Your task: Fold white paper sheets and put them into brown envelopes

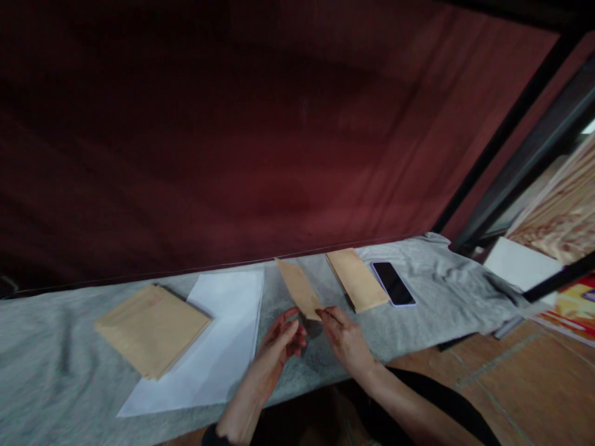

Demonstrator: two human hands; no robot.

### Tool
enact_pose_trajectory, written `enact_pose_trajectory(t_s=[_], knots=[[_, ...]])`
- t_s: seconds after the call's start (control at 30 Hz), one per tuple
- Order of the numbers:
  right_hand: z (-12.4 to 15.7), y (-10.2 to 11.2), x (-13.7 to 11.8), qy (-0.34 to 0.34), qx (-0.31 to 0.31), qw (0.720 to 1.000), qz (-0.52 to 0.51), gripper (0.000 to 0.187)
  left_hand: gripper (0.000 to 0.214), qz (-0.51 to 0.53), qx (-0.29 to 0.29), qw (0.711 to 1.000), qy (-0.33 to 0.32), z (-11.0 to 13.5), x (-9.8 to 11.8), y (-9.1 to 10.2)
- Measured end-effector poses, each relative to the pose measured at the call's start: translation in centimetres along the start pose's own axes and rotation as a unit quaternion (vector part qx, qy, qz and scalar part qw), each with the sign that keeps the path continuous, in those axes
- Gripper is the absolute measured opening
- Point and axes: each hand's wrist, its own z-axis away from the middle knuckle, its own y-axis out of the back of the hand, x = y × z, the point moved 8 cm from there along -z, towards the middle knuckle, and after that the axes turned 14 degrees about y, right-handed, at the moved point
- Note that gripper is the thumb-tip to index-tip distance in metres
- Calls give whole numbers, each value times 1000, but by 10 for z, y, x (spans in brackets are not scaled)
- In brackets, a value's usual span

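Note:
A narrow brown paper envelope (pixel 297 287) slants over the grey cloth in front of me, its near end raised a little. My right hand (pixel 344 339) pinches that near end at its right corner between thumb and fingers. Close by on the left is my left hand (pixel 281 342), palm turned inward, with loosely curled fingers and a gap between thumb and fingertips. Its index finger is near the envelope's lower left corner; I cannot tell whether they touch. Just right of the held envelope lies a small pile of similar brown envelopes (pixel 357 280).
A stack of wider brown paper pieces (pixel 153 329) rests partly on white paper sheets (pixel 218 347) to the left. A dark-screened phone (pixel 393 284) lies right of the envelope pile. The grey cloth (pixel 446 297) covers a narrow surface against a dark red panel (pixel 288 155).

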Motion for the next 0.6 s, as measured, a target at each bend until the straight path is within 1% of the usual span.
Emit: enact_pose_trajectory(t_s=[0.03, 0.07, 0.1, 0.13, 0.17, 0.23, 0.3, 0.37, 0.43, 0.47, 0.53, 0.6], knots=[[-3, 10, 10, -39, 50, 996, -59, 33, 68, 0, 1, 1000, 3, 0, -1, 0], [-3, 17, 22, -86, 103, 984, -119, 29, 69, -7, 2, 1000, 8, -2, -3, 0], [-3, 20, 32, -128, 146, 963, -188, 28, 69, -15, 3, 1000, 15, -3, -6, 0], [-1, 19, 39, -168, 180, 935, -256, 27, 69, -22, 0, 1000, 22, -5, -9, 0], [2, 13, 44, -201, 203, 903, -322, 28, 70, -26, -4, 999, 31, -6, -14, -1], [9, -6, 44, -248, 219, 841, -429, 34, 74, -25, -7, 998, 51, -9, -23, -2], [18, -26, 37, -279, 220, 799, -485, 36, 77, -15, -4, 998, 60, -11, -28, -4], [26, -44, 28, -296, 206, 772, -524, 37, 76, -11, -5, 998, 55, -12, -29, -7], [31, -53, 19, -303, 181, 758, -549, 38, 72, -15, 4, 999, 43, -13, -27, -7], [32, -54, 15, -306, 156, 755, -559, 38, 69, -23, 13, 999, 38, -15, -26, -5], [32, -52, 5, -310, 73, 752, -577, 39, 65, -45, 35, 998, 38, -18, -24, 3], [33, -47, -8, -314, -52, 752, -578, 38, 65, -78, 57, 994, 43, -23, -25, 14]])
